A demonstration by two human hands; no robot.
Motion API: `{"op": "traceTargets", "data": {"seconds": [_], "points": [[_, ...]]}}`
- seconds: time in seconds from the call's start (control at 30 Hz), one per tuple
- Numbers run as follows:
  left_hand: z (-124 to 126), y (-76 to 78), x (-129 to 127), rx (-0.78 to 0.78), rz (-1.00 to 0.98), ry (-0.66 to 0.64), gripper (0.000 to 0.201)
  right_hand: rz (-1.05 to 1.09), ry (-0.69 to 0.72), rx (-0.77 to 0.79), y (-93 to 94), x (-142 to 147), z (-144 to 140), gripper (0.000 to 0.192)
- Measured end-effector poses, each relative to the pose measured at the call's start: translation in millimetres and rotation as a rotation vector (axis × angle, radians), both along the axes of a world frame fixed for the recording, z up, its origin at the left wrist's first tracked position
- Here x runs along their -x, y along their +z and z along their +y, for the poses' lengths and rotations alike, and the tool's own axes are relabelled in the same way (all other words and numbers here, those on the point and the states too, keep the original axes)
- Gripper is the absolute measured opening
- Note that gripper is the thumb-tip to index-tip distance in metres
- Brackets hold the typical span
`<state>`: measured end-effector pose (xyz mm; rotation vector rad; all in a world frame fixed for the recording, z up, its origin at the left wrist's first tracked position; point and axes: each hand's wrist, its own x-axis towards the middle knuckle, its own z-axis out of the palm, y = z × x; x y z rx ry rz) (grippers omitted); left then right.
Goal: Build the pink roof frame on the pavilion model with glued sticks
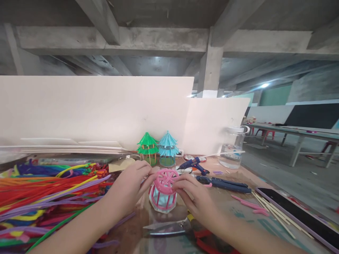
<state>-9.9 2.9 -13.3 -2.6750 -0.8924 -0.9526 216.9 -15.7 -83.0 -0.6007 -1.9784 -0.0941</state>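
Currently pink wheel [166,179] is pinched by left hand [129,187] & right hand [192,196] fingertips atop little cage [162,201]; spokes could be bent w/ too much squeeze, scissors [169,227] close by

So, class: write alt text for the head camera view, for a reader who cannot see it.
Two bare hands, left hand and right hand, grip a small pink pipe-cleaner cage on a craft table. Colourful pipe cleaners lie left; scissors in front; a glue gun behind.
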Motion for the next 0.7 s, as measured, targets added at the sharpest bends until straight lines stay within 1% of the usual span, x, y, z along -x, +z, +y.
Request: {"op": "traceTargets", "data": {"seconds": [0.13,0.23,0.37,0.43,0.5,0.6,0.7], "points": [[1,0.3,0,-0.031,-0.017,-0.005,0.026,-0.017,-0.019,-0.004,3.9,-1,-2,0.019],[-1,1.0,-2,-0.062,-0.025,0.043,0.027,-0.038,-0.045,0.007,6.3,-1,-4,0.019],[-2,2.2,-2,-0.013,0.025,0.067,0.033,-0.047,-0.046,0.028,7.2,-2,-6,0.019],[-1,2.4,-1,0.026,0.047,0.042,0.035,-0.042,-0.034,0.024,6.9,-2,-6,0.02],[1,1.4,1,0.034,0.045,-0.014,0.027,-0.038,-0.033,0.013,6.5,-1,-5,0.02],[4,-2.7,2,-0.023,0.061,-0.111,0.01,-0.04,-0.041,0.006,7.0,-1,-4,0.02],[6,-7.7,1,-0.097,0.1,-0.139,0.007,-0.056,-0.039,-0.01,8.8,-2,-3,0.021]]}}
